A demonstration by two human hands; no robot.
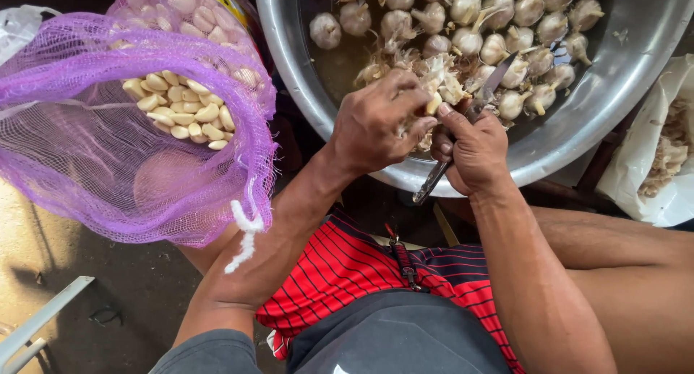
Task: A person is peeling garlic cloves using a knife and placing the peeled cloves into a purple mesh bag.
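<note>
One view only, from the head camera. Left hand (pixel 379 124) is curled closed around a garlic bulb (pixel 434 99), thumb and fingers pinching it just above the near rim of the steel basin (pixel 614 92). Right hand (pixel 473 151) is clenched on the handle of a knife (pixel 463 139), thumb pressed to the bulb; the blade runs up and right over the basin, the handle end poking out below the fist. Unpeeled garlic heads (pixel 499 27) lie in murky water inside the basin. Purple mesh sack (pixel 108 150), on the person's left, holds peeled cloves (pixel 181 110). White bag of skins (pixel 669 153) sits at far right. Red striped shorts (pixel 340 273) show below.
</note>
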